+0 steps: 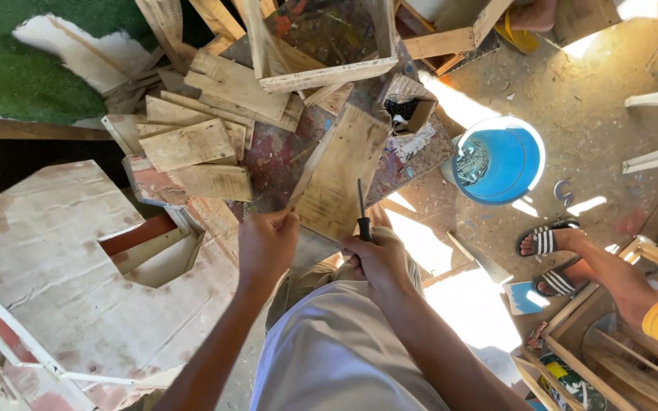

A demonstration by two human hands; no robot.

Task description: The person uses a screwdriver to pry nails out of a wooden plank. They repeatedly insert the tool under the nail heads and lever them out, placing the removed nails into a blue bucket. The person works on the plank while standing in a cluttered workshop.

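Nearest, low in view: pale shorts [336, 358] and both forearms reaching up and away.

Right hand [378, 262], fingers clenched around the black handle of a screwdriver [361, 213], thin shaft pointing up across the face of a wooden plank [340, 171].

Left hand [266, 245], fingers pinched on the lower left edge of that same plank, gripping it just beside the screwdriver hand. Plank tilted, lower end at the hands, upper end resting on a paint-stained worktop [283, 152].

To the left, a large whitewashed board [55, 259] with a squarish cut-out, lying flat.

Further out, over the worktop: loose stack of short wooden boards [192, 129], overlapping and askew, well apart from the hands. Beyond them, a pale wooden frame [321, 72] lying over the worktop's far side, and a small open wooden box [409, 110] with dark contents, too small to tell.

Right of the worktop, on the dusty floor: blue bucket [500, 160], small metal parts inside. Near it, another person's foot in a striped sandal [546, 240] and a leg in sunlight.

Far left corner: green artificial turf [17, 76].
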